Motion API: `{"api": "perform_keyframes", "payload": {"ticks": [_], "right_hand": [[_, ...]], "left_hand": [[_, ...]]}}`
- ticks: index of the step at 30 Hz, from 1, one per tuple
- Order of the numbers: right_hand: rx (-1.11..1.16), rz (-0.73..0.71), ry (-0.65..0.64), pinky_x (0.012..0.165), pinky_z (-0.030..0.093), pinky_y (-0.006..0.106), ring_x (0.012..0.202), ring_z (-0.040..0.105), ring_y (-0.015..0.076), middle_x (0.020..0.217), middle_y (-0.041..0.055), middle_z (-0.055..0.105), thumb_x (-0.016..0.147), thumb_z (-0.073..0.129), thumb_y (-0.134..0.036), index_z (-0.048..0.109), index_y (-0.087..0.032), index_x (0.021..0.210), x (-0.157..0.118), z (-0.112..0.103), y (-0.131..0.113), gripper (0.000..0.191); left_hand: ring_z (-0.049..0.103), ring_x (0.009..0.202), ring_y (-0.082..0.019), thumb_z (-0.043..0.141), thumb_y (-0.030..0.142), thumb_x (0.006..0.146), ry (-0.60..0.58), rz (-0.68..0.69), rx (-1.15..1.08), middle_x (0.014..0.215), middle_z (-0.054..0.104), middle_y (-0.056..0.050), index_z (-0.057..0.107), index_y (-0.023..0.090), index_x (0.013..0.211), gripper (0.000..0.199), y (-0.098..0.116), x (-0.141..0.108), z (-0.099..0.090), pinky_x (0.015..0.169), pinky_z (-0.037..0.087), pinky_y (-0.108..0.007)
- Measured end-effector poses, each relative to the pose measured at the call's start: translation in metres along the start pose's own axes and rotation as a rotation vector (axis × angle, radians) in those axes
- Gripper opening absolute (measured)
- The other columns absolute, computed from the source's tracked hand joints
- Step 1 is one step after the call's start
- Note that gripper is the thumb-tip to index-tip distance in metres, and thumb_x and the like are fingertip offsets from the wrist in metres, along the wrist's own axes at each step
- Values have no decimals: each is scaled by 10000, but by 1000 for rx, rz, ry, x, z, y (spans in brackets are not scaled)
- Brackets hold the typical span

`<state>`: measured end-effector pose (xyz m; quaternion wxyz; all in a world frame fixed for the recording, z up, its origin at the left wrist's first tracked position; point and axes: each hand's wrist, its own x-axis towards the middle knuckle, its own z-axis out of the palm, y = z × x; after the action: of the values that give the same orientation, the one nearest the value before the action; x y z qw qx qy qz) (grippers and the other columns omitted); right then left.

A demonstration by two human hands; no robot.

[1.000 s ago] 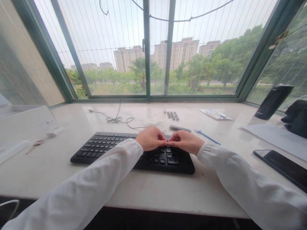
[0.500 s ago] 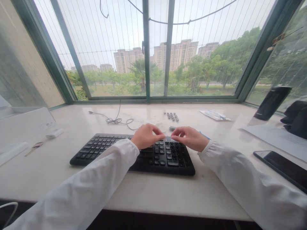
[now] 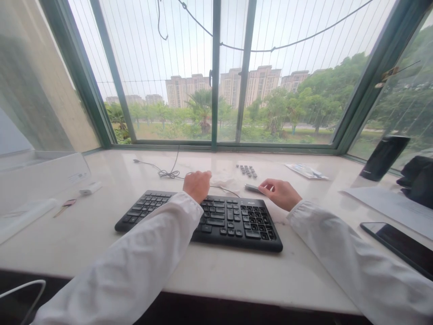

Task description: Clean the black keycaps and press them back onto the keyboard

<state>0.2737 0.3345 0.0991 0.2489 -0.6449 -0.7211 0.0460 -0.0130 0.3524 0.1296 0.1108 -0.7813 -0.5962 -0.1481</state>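
Note:
My left hand (image 3: 197, 186) is curled into a loose fist just beyond the top edge of a black keyboard (image 3: 216, 221), close to a thin black cable (image 3: 169, 174). No held object shows in it. My right hand (image 3: 280, 194) lies to the right, its fingertips beside a small silver metal object (image 3: 252, 188). I cannot tell whether they grip it. A crumpled white tissue (image 3: 225, 184) sits between my hands, and a group of loose black keycaps (image 3: 246, 171) lies farther back. White sleeves cover both forearms.
A white marble sill (image 3: 216, 275) runs beneath a green-framed window (image 3: 215, 76). On it are a phone (image 3: 399, 246), papers (image 3: 389, 203), a black cylinder (image 3: 384, 158), a packet (image 3: 306, 170), a white USB stick (image 3: 90, 188), a key (image 3: 64, 207), and a white box (image 3: 43, 178).
My hands have moved apart from above the keyboard, the left back toward the cable and the right toward the silver object. The keyboard now shows fully, and the view has shifted slightly.

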Motion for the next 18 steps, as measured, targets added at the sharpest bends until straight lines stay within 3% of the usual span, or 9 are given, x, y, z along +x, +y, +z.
{"api": "perform_keyframes", "payload": {"ticks": [4,8,11,15,18], "right_hand": [[-43,38,16,725,442,328,751,627,205,834,54,706,846,475,-523,695,-210,913,6,-1,6,389],[-198,26,-19,727,437,327,791,640,213,914,58,721,862,437,-529,700,-214,948,29,-3,3,420],[-358,-8,-66,736,434,317,837,645,214,971,54,725,870,428,-513,709,-228,973,65,-2,-4,413],[-449,-50,-109,802,423,291,922,638,208,991,48,728,842,518,-390,720,-234,986,126,12,-13,293],[-514,-61,-132,879,407,300,1015,620,211,1067,70,711,854,534,-297,699,-217,1062,165,31,-15,278]], "left_hand": [[651,889,-255,379,156,900,-3,11,6,928,688,-135,508,211,1283,408,-3,0,-1,795,451,-364],[652,880,-267,395,102,866,-15,62,16,871,675,-137,456,191,1315,461,-4,-2,-2,762,466,-356],[652,863,-246,454,98,834,-17,116,16,913,661,-113,498,210,1261,444,-4,-4,-1,748,473,-330],[658,814,-229,386,169,892,24,146,16,1096,597,-114,612,205,1093,304,-2,-3,-1,706,486,-350],[663,817,-260,375,208,902,40,149,27,1011,616,-124,662,150,950,296,-1,-1,-2,684,491,-373]]}}
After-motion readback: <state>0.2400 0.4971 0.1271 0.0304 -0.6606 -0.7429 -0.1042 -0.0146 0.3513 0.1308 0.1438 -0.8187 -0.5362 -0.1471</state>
